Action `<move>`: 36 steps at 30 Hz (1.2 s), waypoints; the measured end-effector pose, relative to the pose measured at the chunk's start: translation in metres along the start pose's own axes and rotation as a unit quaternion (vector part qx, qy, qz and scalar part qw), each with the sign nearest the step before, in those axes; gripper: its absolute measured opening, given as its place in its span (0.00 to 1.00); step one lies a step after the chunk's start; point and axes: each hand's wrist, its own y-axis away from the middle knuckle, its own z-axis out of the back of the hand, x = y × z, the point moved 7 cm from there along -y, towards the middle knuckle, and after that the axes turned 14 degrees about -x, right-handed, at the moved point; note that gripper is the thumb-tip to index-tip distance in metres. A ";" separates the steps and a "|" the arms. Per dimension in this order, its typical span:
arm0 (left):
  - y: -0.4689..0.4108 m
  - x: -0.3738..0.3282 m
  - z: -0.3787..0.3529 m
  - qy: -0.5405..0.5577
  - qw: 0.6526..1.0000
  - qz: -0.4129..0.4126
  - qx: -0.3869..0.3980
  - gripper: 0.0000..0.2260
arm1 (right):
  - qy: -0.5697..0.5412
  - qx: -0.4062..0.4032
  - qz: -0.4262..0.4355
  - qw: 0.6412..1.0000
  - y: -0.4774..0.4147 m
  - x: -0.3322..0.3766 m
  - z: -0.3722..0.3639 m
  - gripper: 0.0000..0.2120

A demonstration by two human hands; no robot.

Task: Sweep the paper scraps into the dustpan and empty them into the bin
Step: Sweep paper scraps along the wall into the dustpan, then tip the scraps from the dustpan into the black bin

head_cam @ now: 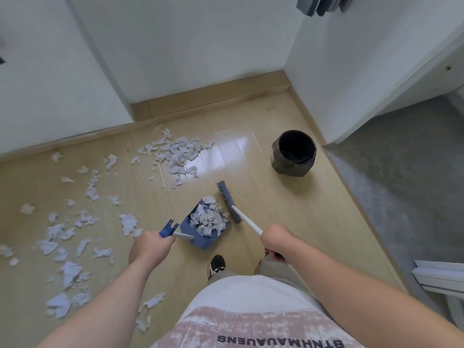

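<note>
A blue dustpan (198, 234) sits low over the wood floor in the centre, filled with white paper scraps (208, 217). My left hand (150, 247) grips its white handle, whose blue end sticks out above my fist. My right hand (276, 241) grips the white handle of a blue broom (228, 200), whose head lies just right of the dustpan. More paper scraps (175, 154) lie heaped near the far wall and spread over the floor to the left. The bin (293, 153), lined with a dark bag, stands open at the right.
White walls with wooden skirting (213, 94) close the far side and the right corner. A grey carpet (401, 177) begins right of the bin. My shoe (217, 267) stands just behind the dustpan. A white panel (439, 275) lies at the right edge.
</note>
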 end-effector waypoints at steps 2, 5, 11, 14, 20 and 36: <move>0.009 -0.004 0.000 0.017 1.000 0.008 -0.014 0.19 | -0.044 0.011 -0.035 0.998 0.002 -0.005 0.003 0.09; 0.020 -0.012 0.000 0.023 0.999 0.008 -0.032 0.20 | -0.100 -0.012 -0.091 0.991 0.006 -0.016 0.015 0.06; 0.033 -0.036 0.011 0.038 0.997 0.004 -0.062 0.19 | -0.106 -0.021 -0.049 0.993 0.006 -0.020 0.039 0.04; 0.033 -0.049 0.022 0.045 0.996 0.001 -0.083 0.19 | -0.082 -0.032 -0.053 0.995 0.005 -0.028 0.052 0.06; 0.032 -0.078 0.045 0.081 0.990 -0.008 -0.114 0.18 | -0.105 -0.034 -0.047 0.993 0.016 -0.031 0.078 0.08; 0.050 -0.218 0.100 0.164 0.968 -0.092 -0.163 0.17 | -0.300 -0.117 -0.043 0.946 0.053 -0.051 0.170 0.12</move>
